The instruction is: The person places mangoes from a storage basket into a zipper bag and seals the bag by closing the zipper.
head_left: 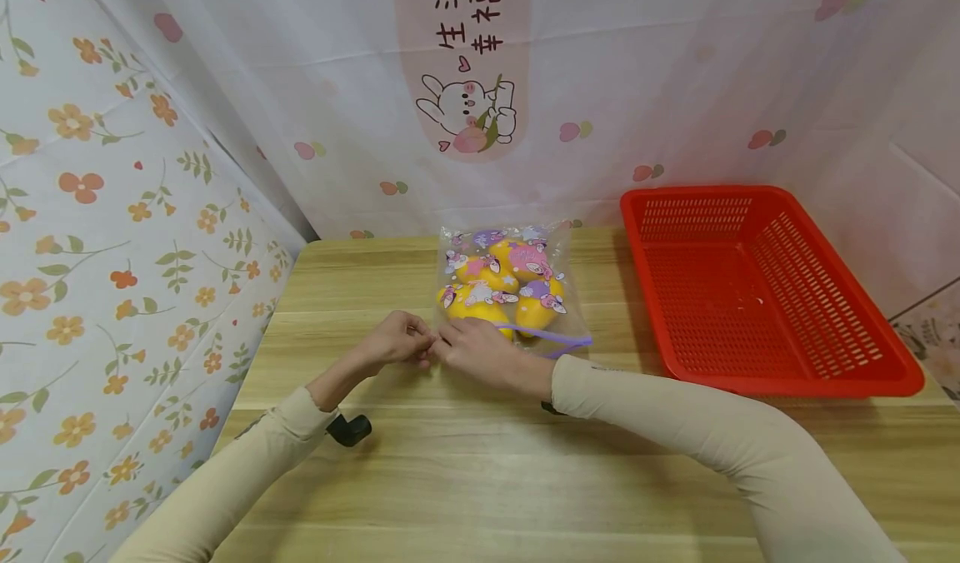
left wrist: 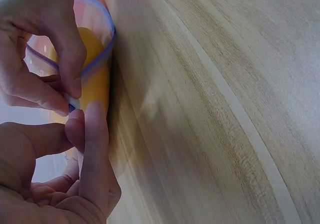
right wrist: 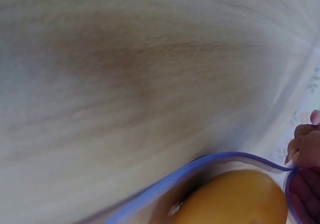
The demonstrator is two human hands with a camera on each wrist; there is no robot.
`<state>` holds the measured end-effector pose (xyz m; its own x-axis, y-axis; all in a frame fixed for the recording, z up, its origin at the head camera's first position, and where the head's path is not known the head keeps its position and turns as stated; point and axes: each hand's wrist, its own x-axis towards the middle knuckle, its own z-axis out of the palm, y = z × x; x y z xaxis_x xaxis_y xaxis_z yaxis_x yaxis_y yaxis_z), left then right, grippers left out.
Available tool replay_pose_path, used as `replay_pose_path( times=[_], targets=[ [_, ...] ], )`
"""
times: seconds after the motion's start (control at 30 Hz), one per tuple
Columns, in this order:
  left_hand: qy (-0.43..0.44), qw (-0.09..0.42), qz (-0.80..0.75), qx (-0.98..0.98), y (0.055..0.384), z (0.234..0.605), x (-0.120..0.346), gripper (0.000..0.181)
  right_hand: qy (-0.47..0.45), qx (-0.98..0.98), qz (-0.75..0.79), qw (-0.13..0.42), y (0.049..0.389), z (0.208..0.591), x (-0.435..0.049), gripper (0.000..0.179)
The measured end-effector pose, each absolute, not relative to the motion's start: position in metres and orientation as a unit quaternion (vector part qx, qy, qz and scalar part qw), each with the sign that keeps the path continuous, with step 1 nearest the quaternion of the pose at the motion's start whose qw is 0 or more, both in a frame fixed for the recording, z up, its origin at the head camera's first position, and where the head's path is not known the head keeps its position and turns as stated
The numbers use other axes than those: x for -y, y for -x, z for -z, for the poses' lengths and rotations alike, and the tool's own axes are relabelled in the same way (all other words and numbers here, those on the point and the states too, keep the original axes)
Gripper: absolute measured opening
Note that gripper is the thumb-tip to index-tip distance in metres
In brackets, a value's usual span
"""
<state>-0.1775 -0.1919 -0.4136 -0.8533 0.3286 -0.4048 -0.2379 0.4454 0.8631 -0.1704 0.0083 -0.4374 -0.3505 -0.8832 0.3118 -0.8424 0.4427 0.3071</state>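
A clear zip bag [head_left: 448, 245] printed with pink and purple cartoon figures lies on the table with several yellow fruits [head_left: 536, 313] inside. Its purple zip strip [head_left: 540, 335] bows open along the near side, and in the right wrist view one fruit [right wrist: 235, 199] shows through the gap. My left hand [head_left: 397, 338] pinches the bag's near left corner. Right beside it, my right hand [head_left: 483, 353] pinches the strip's end. Between both hands' fingertips, in the left wrist view, a small white piece [left wrist: 73, 101] shows on the strip.
A red plastic basket [head_left: 660, 313] stands at the right of the wooden table [head_left: 480, 471]. Behind the table hangs a white printed cloth [head_left: 600, 63], with a flowered cloth [head_left: 112, 238] along the left side.
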Motion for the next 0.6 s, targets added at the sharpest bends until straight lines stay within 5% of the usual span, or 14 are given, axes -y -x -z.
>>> replay_pose_path(
  times=[0.6],
  targets=[
    [-0.032, 0.276, -0.541, -0.794, 0.1786, 0.4159, 0.1968, 0.016, -0.448, 0.872, -0.178, 0.086, 0.1719, 0.4362, -0.0109, 0.009]
  ],
)
